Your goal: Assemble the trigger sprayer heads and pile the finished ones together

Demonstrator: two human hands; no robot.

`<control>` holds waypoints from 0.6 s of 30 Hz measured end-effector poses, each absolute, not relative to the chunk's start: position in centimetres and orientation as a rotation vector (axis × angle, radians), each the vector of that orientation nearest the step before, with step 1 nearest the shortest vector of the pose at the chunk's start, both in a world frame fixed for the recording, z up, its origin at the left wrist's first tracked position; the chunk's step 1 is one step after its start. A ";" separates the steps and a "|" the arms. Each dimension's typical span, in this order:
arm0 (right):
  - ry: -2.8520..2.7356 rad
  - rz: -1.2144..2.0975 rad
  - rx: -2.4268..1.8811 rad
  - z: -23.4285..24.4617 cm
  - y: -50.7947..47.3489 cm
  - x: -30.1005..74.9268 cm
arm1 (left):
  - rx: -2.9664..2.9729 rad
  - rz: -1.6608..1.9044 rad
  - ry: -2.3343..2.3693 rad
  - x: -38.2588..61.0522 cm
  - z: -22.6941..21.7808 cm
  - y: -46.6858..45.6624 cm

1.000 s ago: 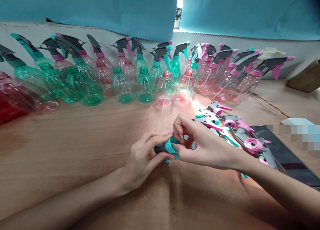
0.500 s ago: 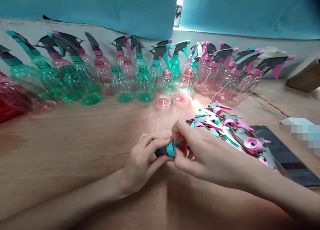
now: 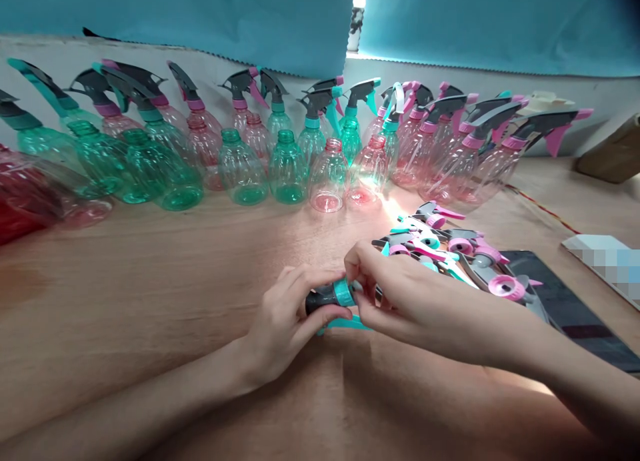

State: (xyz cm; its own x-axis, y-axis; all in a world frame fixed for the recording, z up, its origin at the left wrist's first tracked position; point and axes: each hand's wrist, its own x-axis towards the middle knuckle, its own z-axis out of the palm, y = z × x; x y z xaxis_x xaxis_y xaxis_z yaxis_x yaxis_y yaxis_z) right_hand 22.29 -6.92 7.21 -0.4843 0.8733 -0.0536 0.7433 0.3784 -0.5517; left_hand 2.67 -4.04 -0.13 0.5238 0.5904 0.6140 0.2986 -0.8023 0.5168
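Observation:
My left hand [image 3: 280, 321] is closed around a spray trigger head [image 3: 320, 299], dark grey with a teal ring collar [image 3: 343, 292] pointing right. Its teal lever [image 3: 350, 323] shows below my left thumb. My right hand [image 3: 395, 291] is closed in a pinch at the collar's open end. A small pale bit shows between those fingertips and the collar; what it is I cannot make out. Just beyond my right hand lies a pile of loose trigger heads [image 3: 460, 246] in grey, pink, teal and white.
Along the wall stand several clear bottles with trigger heads on. Before them are open green bottles [image 3: 289, 171] and pink bottles [image 3: 329, 177]. A red bag [image 3: 23, 201] lies at left. On the right are a dark phone [image 3: 575, 321], a white box [image 3: 600, 254] and a brown box [image 3: 613, 154].
The trigger head has turned a little in my left hand, so more of its collar and its teal lever show. My right fingertips have shifted slightly right, off the collar's side.

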 end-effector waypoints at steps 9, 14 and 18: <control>-2.403 0.796 -1.325 7.8 -7.4 22.2 | 2.287 1.012 0.743 2.7 0.3 -3.9; -2.446 0.822 -1.316 7.8 -7.4 21.9 | 2.323 1.056 0.774 2.9 0.6 -3.9; -2.377 0.977 -1.272 7.7 -7.1 22.8 | 2.391 1.141 0.806 2.8 0.1 -4.0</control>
